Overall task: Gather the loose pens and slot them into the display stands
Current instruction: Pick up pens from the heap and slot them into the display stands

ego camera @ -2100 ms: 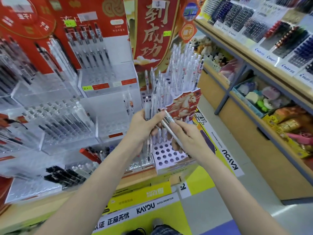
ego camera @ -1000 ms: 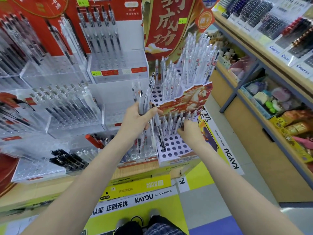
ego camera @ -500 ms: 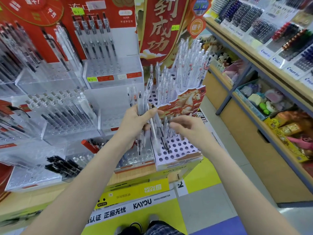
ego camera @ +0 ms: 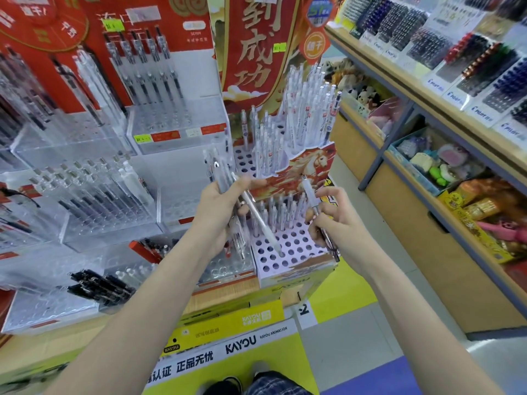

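Note:
My left hand (ego camera: 219, 206) grips a bundle of clear white pens (ego camera: 221, 173), their tops sticking up above my thumb; one of them slants down to the right, its tip at a hole in the lower tier. My right hand (ego camera: 332, 218) pinches a single clear pen (ego camera: 309, 192), held tilted over the right edge of the tiered stand. The white perforated display stand (ego camera: 291, 252) has a row of pens at the back of its lower tier and many open holes in front. Its upper tier (ego camera: 302, 163), behind a red horse-print card, is packed with white pens.
Clear acrylic pen racks (ego camera: 85, 201) fill the left, with loose black pens (ego camera: 97, 283) lying low on the left. A wooden shelf unit (ego camera: 427, 115) with Pilot pens and a toy bin stands at right. A yellow KAYOU base (ego camera: 239, 323) is below.
My right hand has drawn one pen out of the left hand's bundle and moved it right, over the stand's edge. The left hand stays in place with the bundle.

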A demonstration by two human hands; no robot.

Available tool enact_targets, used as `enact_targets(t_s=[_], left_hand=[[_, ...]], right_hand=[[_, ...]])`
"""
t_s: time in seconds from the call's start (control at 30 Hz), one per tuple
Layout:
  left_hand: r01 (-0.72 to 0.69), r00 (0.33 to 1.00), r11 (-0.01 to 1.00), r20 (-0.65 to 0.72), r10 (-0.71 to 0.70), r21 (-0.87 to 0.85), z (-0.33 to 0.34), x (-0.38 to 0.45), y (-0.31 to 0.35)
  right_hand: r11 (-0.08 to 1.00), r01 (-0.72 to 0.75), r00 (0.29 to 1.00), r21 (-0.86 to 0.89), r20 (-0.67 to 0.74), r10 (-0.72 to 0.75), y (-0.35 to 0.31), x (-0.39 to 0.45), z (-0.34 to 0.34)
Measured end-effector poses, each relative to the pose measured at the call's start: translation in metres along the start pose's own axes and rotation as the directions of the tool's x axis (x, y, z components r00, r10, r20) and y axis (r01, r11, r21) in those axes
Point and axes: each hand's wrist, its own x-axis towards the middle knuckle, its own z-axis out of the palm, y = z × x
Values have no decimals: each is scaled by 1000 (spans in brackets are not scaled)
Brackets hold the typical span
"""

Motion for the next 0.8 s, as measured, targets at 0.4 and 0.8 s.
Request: enact_targets(t_s=[0.4,0.8], left_hand=[[2,999,996,47,2,-90,21,-7,-5],[-170,976,929,185,113,329,18,-6,-4]], right_hand=[[819,46,975,572,-203,87,2,-4,12],[964,31,995,-265,101,-4,-16,7,9]])
